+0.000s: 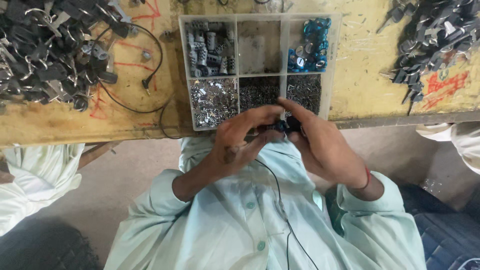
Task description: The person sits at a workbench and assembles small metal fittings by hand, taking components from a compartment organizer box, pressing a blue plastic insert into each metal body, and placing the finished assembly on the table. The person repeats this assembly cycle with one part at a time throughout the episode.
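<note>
Your left hand [239, 137] and right hand [320, 145] meet just below the near edge of the compartment tray [334, 60], over your lap rather than over the tabletop [360, 65]. Between them sits a small dark part [286, 126], pinched from both sides: your left fingers [265, 112] curl narrowly around its left end, and your right fingers [295, 107] close over its right end, the forefinger stretched toward the tray. The part's long axis appears to run left to right, from one hand to the other, though most of it is hidden by your fingers and its exact shape cannot be told. Neither hand is nearer; both touch it. The tray's near row lies directly ahead of your fingers: bright metal bits [214, 100] in its left cell, fine dark pieces [259, 90] in the middle, fine dark pins [304, 90] on the right. In the far row, grey cylinders [207, 50] fill the left cell, the middle cell holds almost nothing, and blue caps [310, 47] fill the right. A heap of dark keys [45, 50] lies well left of the tray, a second key heap [430, 40] well right. A thin black cable [150, 80] loops between the left heap and the tray. Another person's pale sleeve [462, 137] shows to the right, below the tabletop's edge.
</note>
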Action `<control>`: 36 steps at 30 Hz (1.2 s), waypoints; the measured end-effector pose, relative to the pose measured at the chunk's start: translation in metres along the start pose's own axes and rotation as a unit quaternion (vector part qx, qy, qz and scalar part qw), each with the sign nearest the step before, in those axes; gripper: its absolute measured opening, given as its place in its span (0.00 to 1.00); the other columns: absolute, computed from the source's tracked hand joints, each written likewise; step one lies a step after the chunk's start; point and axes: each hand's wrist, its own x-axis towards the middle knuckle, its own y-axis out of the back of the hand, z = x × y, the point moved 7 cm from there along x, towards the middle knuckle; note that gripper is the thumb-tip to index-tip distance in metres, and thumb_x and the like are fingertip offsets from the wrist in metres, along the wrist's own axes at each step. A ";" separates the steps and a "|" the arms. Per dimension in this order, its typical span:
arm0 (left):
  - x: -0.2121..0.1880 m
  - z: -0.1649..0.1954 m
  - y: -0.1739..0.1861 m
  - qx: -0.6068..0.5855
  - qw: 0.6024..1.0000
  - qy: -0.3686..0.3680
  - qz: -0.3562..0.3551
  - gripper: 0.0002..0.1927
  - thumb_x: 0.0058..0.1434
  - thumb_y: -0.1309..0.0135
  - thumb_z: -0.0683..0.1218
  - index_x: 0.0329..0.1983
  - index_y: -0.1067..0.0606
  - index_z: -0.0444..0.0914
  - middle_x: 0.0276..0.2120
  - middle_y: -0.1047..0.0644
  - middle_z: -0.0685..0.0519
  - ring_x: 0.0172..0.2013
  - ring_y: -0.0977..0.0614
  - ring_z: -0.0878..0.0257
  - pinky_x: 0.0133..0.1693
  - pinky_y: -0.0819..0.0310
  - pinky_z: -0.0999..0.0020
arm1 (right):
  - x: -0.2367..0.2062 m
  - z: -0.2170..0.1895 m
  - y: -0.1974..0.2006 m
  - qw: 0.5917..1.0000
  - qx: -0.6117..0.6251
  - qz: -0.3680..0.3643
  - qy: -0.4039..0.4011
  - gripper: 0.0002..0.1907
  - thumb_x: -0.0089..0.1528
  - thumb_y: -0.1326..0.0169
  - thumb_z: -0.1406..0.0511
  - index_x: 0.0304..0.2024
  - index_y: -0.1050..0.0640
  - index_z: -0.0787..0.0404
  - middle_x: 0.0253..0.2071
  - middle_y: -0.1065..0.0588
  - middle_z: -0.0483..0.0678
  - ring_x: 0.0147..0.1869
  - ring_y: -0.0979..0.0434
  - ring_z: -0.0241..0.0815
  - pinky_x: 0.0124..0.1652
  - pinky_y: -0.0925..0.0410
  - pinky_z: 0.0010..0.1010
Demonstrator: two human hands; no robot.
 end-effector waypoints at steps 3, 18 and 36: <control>0.000 -0.001 0.011 -0.068 0.997 0.046 0.015 0.30 0.62 0.38 0.38 0.65 0.36 0.37 0.44 0.20 0.49 0.40 0.15 0.61 0.44 0.19 0.69 | -0.007 0.033 0.030 0.979 0.011 0.154 -0.134 0.30 0.68 0.54 0.79 0.73 0.40 0.68 0.67 0.30 0.62 0.60 0.24 0.58 0.54 0.29 0.41; -0.015 -0.007 0.056 0.393 0.916 0.082 0.013 0.07 0.68 0.45 0.43 0.45 0.28 0.37 0.39 0.25 0.46 0.38 0.19 0.46 0.36 0.27 0.51 | 0.063 0.006 -0.026 0.970 -0.241 -0.016 0.001 0.09 0.61 0.38 0.66 0.41 0.24 0.60 0.38 0.30 0.51 0.45 0.29 0.51 0.44 0.34 0.42; -0.024 0.000 0.064 0.309 0.944 0.050 0.102 0.07 0.66 0.41 0.40 0.44 0.28 0.36 0.39 0.23 0.48 0.39 0.18 0.50 0.39 0.24 0.57 | 0.059 0.015 -0.024 0.989 -0.141 0.027 -0.033 0.09 0.66 0.41 0.70 0.47 0.26 0.62 0.46 0.29 0.55 0.44 0.24 0.57 0.39 0.32 0.44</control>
